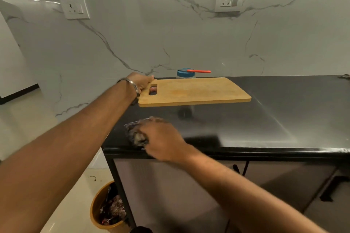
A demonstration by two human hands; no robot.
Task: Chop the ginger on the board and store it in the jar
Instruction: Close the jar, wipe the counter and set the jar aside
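Above the counter (265, 111), left hand (141, 83) grips the board (191, 91) — jar (186, 74) behind.

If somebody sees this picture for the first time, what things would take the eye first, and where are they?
The wooden cutting board stands out first: the left hand grips it at its handle end and holds it lifted above the black counter. Below it, near the counter's front edge, the right hand presses a dark cloth. Behind the board, a red-handled knife lies across the blue-lidded jar.

Single head view, looking forward-down over counter (265, 119) edge toward wall (170, 34), hands near.
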